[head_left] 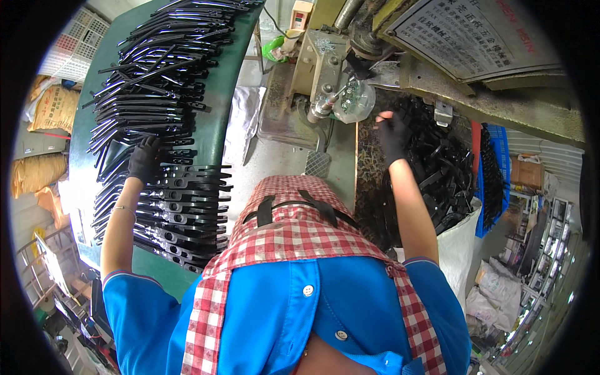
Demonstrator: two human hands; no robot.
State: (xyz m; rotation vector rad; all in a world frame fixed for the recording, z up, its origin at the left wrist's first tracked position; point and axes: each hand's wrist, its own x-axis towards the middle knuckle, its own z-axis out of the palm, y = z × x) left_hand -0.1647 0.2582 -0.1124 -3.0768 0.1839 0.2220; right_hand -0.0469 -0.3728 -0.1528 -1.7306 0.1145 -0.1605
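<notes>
My left hand (144, 161), in a black glove, reaches into rows of thin black bent rods (134, 112) on the green table. Its fingers are curled over a black metal part, mostly hidden under the glove. Just nearer lie flat black parts with round holes (178, 206). On the right, my right hand (394, 139) wears a black glove with bare fingertips, bent close together; anything in them is too small to make out. It is beside a clear round dish of small metal pieces (355, 103), fixed at the machine (319, 69), and left of a heap of black parts (440, 169).
The green table (215, 94) curves along my left. A foot pedal (317, 164) is below the machine ahead. A machine body with a metal plate (462, 37) overhangs the right side. A white sack (459, 250) and a blue crate (497, 175) stand at the right.
</notes>
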